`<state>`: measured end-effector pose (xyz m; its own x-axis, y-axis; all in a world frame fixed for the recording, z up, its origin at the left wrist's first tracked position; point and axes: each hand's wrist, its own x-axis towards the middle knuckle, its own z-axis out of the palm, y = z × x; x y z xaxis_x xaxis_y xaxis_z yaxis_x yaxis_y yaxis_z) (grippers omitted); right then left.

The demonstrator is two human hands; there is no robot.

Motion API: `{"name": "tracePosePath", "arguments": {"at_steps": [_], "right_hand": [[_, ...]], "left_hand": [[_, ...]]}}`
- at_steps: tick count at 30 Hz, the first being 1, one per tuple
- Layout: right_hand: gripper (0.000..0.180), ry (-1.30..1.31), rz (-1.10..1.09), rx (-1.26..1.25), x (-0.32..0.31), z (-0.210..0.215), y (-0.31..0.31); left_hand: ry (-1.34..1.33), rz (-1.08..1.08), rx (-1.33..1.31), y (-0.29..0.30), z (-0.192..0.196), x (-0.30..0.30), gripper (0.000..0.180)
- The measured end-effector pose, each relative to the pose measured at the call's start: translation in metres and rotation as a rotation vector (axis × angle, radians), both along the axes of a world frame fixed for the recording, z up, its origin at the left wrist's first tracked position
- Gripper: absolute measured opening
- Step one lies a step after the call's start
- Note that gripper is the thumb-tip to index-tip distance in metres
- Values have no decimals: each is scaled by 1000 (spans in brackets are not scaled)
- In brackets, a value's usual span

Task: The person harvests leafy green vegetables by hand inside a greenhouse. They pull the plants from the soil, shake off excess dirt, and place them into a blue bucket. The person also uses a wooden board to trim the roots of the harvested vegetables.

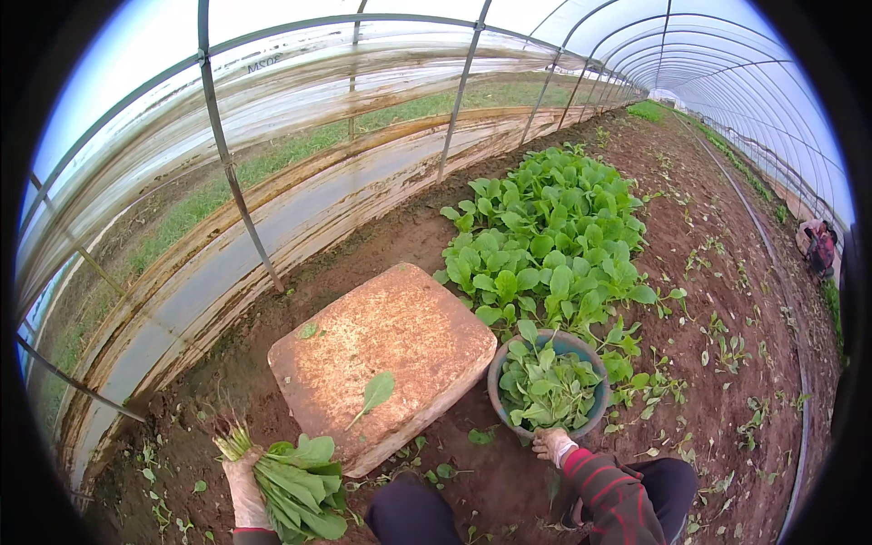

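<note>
Green bunch (300, 486) clamped in left hand (245, 490); right hand (552, 445), apparently empty, at basin (498, 386) rim; loose grip risks dropped leaves.

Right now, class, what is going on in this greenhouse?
A person crouches on the soil inside a plastic tunnel. The left hand grips a bunch of leafy greens, roots upward. The right hand rests at the rim of a round basin filled with cut greens. A worn block sits between them, beside a patch of growing plants.
</note>
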<state>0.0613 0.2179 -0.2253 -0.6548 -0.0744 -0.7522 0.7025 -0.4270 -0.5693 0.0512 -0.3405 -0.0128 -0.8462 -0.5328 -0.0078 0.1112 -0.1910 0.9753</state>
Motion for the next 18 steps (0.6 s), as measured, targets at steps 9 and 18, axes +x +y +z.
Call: {"name": "tracePosePath", "arguments": {"at_steps": [9,18], "right_hand": [[22,-194,1086,568,135,-117,-61],[21,-115,863,934,48,-150,4]], "left_hand": [[270,-28,217,159,97,-8,22],[-39,-322,114,257,70,-2,25]]}}
